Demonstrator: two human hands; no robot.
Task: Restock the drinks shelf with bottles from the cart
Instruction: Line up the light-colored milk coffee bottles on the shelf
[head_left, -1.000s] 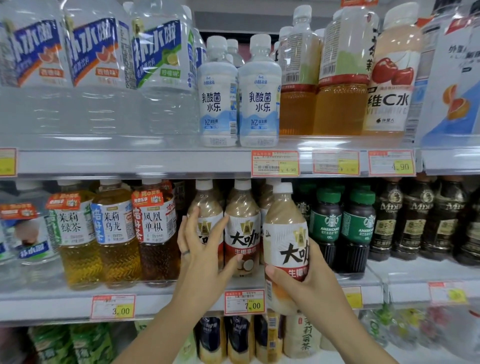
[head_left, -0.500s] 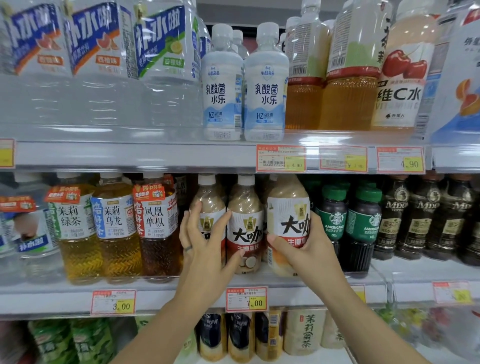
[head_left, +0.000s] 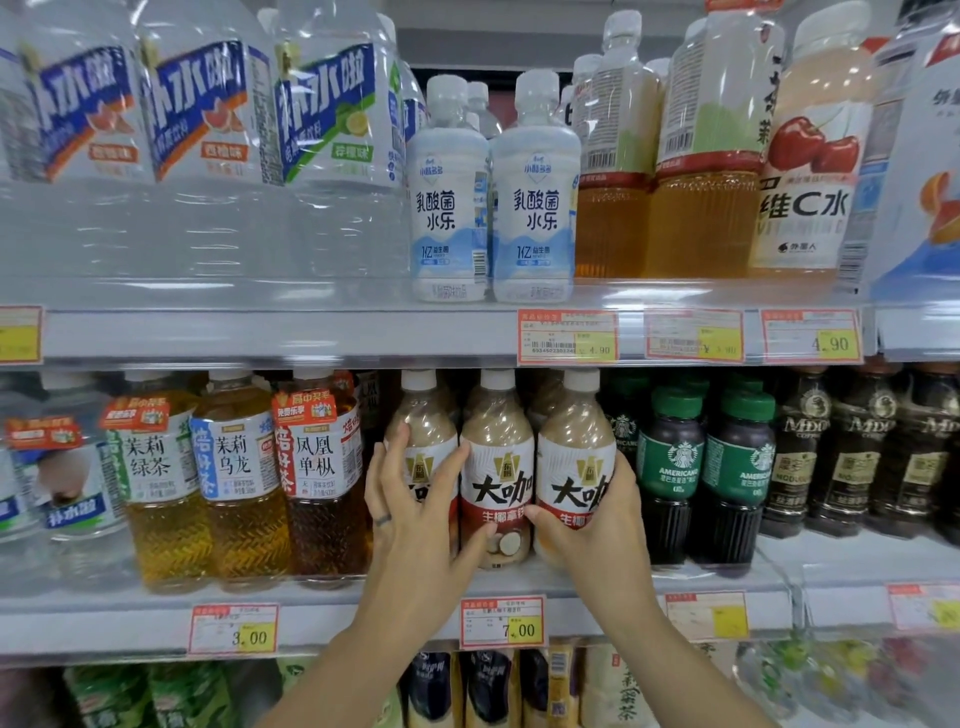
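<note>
Three beige coffee bottles with white caps stand side by side on the middle shelf (head_left: 597, 584). My right hand (head_left: 587, 535) is wrapped around the lower half of the right coffee bottle (head_left: 574, 457), which stands upright on the shelf next to the middle coffee bottle (head_left: 497, 467). My left hand (head_left: 415, 514) lies with spread fingers against the front of the left coffee bottle (head_left: 428, 441), covering most of its label. The cart is out of view.
Green-capped Americano bottles (head_left: 675, 467) stand close to the right of my right hand, tea bottles (head_left: 317, 483) close to the left of my left hand. The upper shelf edge (head_left: 311, 332) runs just above the caps. More bottles fill the shelf below.
My right hand has carried the coffee bottle from in front of the shelf edge up and inward to stand beside the other two. My left hand has stayed against the left bottle.
</note>
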